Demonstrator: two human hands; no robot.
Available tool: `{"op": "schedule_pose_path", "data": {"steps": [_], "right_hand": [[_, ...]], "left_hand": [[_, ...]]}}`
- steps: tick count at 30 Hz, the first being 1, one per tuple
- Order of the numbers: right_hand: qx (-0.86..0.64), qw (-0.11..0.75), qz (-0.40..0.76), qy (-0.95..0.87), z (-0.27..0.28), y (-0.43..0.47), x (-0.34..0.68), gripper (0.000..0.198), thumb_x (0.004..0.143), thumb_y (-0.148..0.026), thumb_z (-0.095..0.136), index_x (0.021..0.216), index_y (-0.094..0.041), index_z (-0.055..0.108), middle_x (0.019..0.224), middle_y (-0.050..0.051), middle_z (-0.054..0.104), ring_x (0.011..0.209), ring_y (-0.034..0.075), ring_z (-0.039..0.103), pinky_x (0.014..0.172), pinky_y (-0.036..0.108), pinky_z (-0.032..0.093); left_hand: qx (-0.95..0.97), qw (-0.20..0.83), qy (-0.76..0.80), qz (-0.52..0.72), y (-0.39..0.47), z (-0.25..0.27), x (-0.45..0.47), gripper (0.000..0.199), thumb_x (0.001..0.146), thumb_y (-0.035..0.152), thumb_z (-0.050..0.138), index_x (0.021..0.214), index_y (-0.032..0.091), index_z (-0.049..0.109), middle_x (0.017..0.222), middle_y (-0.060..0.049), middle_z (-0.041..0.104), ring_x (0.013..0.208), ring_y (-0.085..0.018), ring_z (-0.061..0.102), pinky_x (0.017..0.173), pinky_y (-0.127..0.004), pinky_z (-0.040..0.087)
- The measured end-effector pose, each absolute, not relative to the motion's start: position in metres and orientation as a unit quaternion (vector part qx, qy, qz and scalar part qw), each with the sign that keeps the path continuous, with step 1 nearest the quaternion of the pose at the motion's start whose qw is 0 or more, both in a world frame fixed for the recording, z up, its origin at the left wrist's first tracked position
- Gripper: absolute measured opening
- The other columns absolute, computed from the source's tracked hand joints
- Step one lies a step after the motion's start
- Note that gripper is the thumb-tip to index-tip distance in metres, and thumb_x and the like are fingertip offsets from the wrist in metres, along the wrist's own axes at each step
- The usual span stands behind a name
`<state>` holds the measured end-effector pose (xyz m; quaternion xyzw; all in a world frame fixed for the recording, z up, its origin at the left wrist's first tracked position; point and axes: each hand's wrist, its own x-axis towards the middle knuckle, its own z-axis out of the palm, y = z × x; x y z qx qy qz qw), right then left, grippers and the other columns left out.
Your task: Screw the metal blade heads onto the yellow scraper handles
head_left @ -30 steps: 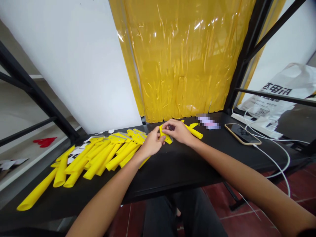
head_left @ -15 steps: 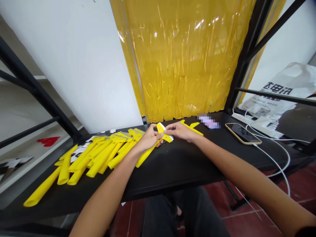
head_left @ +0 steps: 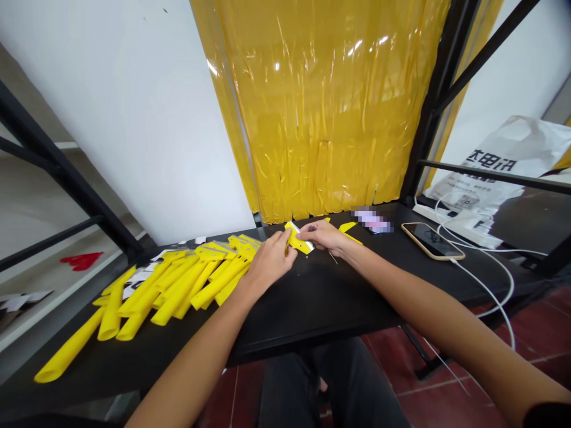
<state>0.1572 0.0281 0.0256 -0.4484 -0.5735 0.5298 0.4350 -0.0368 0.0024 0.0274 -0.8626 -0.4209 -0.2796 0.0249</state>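
Observation:
My left hand (head_left: 273, 255) grips a yellow scraper (head_left: 294, 240) with a metal blade along its far edge; the fingers hide its handle. On the other side, my right hand (head_left: 329, 235) pinches the scraper head near the blade with thumb and fingers. Something small and dark shows at the right fingers, and a thin rod (head_left: 333, 257) sticks out under that palm; I cannot make out what they belong to. Left of my hands lies a pile of yellow scrapers (head_left: 178, 285) with tubular handles. Flat yellow pieces (head_left: 350, 230) lie just beyond my right hand.
A phone (head_left: 432, 241) on a white cable (head_left: 508, 297) lies on the black tabletop (head_left: 312, 309) at right. Behind it are a power strip (head_left: 446, 220) and a white plastic bag (head_left: 486, 166). Black frame bars (head_left: 486, 59) flank the table. Yellow film (head_left: 339, 119) hangs behind.
The scraper has turned in my hands, its blade edge now facing up and right. My left fingers have shifted over its near side. The view has swung slightly.

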Motion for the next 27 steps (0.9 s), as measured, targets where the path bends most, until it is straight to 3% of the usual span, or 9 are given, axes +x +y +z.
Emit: {"op": "schedule_pose_path", "data": {"steps": [5,10,13,15,19,24,27], "right_hand": [[-0.449,0.451,0.546,-0.545,0.025,0.023,0.152,0.028,0.067,-0.036,0.083,0.078,-0.015,0.069,0.046,-0.009,0.038,0.040,0.004,0.021,0.039,0.025,0.010],[-0.412,0.420,0.509,-0.629,0.024,0.035,0.165,0.036,0.080,-0.053,0.072,0.090,-0.018,0.075,0.047,-0.008,0.039,0.040,0.006,0.020,0.039,0.024,0.016],[-0.465,0.403,0.349,-0.707,0.018,0.051,0.186,0.026,0.071,-0.038,0.082,0.090,-0.021,0.080,0.065,-0.001,0.065,0.051,0.010,0.047,0.050,0.025,0.036],[-0.499,0.344,0.282,-0.744,0.012,0.060,0.199,0.017,0.064,-0.025,0.085,0.079,-0.020,0.080,0.071,0.002,0.072,0.063,0.014,0.059,0.060,0.027,0.043],[-0.504,0.255,0.251,-0.786,-0.002,0.069,0.207,0.012,0.064,-0.018,0.083,0.075,-0.022,0.081,0.072,0.001,0.075,0.067,0.017,0.066,0.066,0.027,0.046],[-0.503,0.251,0.192,-0.805,-0.008,0.070,0.198,0.011,0.069,-0.012,0.078,0.068,-0.023,0.078,0.071,0.000,0.075,0.069,0.018,0.067,0.067,0.028,0.045],[-0.470,0.303,0.172,-0.811,0.001,0.062,0.190,0.007,0.078,-0.018,0.075,0.075,-0.023,0.078,0.080,0.002,0.077,0.076,0.018,0.069,0.074,0.029,0.046]], "left_hand": [[-0.854,0.069,-0.459,-0.236,-0.003,0.021,-0.030,0.052,0.090,0.030,0.059,0.139,0.015,0.054,0.114,-0.015,0.065,0.097,-0.029,0.065,0.085,-0.035,0.048],[-0.841,0.028,-0.454,-0.293,0.004,0.025,-0.036,0.041,0.088,0.014,0.054,0.128,0.015,0.063,0.109,-0.013,0.067,0.096,-0.026,0.065,0.083,-0.032,0.047],[-0.794,-0.068,-0.472,-0.377,0.014,0.029,-0.042,0.014,0.086,0.020,0.060,0.092,0.015,0.072,0.079,-0.008,0.067,0.074,-0.021,0.064,0.068,-0.029,0.046],[-0.742,-0.183,-0.508,-0.398,0.019,0.031,-0.044,0.014,0.083,0.026,0.065,0.075,0.015,0.067,0.060,-0.003,0.059,0.052,-0.016,0.055,0.052,-0.026,0.039],[-0.656,-0.412,-0.482,-0.409,0.022,0.036,-0.047,0.016,0.082,0.027,0.066,0.075,0.013,0.064,0.050,0.002,0.050,0.036,-0.008,0.039,0.040,-0.023,0.029],[-0.597,-0.528,-0.444,-0.410,0.020,0.042,-0.050,0.014,0.080,0.023,0.069,0.077,0.010,0.067,0.051,0.001,0.052,0.038,-0.005,0.039,0.039,-0.020,0.025],[-0.564,-0.566,-0.433,-0.417,0.020,0.045,-0.051,0.014,0.078,0.022,0.072,0.077,0.009,0.067,0.055,-0.001,0.055,0.042,-0.005,0.040,0.038,-0.018,0.025]]}}
